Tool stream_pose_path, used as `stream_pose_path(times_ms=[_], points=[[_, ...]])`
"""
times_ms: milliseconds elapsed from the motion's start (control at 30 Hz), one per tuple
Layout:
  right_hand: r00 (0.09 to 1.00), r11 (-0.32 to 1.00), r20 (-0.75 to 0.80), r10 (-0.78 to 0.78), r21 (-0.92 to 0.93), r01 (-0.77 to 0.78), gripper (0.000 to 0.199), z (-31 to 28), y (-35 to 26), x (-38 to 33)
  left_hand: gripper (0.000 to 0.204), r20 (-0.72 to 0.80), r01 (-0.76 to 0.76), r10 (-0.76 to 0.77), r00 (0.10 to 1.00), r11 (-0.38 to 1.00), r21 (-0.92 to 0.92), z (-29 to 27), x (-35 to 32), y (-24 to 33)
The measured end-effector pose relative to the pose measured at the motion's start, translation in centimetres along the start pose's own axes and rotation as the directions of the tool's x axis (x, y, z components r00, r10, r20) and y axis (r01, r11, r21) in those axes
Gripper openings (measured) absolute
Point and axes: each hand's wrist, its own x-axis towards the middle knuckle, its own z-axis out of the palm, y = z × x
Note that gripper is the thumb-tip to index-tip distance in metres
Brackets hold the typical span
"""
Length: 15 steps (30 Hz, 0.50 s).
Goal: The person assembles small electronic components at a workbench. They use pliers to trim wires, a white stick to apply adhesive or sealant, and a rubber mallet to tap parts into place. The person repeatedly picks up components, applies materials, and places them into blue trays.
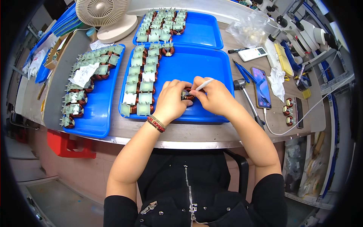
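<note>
Over the middle blue tray point(200, 66), my left hand point(171, 100) steadies a copper-wound toroidal coil point(188, 97), its fingers closed around the coil's left side. A slim white pen-like stick point(204, 84) is pinched in my right hand point(216, 97), its lower end at the coil. The fingers partly cover the coil and the stick's tip. Left of my hands, two columns of similar coils point(150, 60) with pale green plates and pins fill the tray's left side. One more coil point(168, 49) sits beside the top of these columns.
More coils stand in a left blue tray point(102, 123) and a back blue tray point(204, 30). A fan point(102, 11) is at the back left. To the right lie a hammer point(247, 100), blue-handled pliers point(244, 71), a phone point(261, 89) with a white cable point(281, 133), and several small coils point(289, 111).
</note>
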Motion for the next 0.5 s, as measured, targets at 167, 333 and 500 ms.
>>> stream_pose_path(times_ms=[167, 333, 500], points=[[0.999, 0.981, -0.016, 0.039, 0.193, -0.035, 0.009, 0.9, 1.2, 0.0, 0.042, 0.021, -0.002, 0.002, 1.000, 1.000, -0.008, 0.1, 0.1, 0.1], [0.999, 0.984, -0.041, -0.024, 0.177, 0.031, 0.011, 1.3, 1.3, 0.1, 0.040, -0.078, -0.120, 0.112, 0.991, 0.987, -0.106, -1.4, 0.0, 0.3], [0.996, 0.986, -0.073, 0.050, 0.162, -0.038, 0.021, 1.9, 1.8, 0.7, 0.016, -0.107, -0.289, 0.275, 0.955, 0.944, -0.157, -4.3, 2.1, 4.0]])
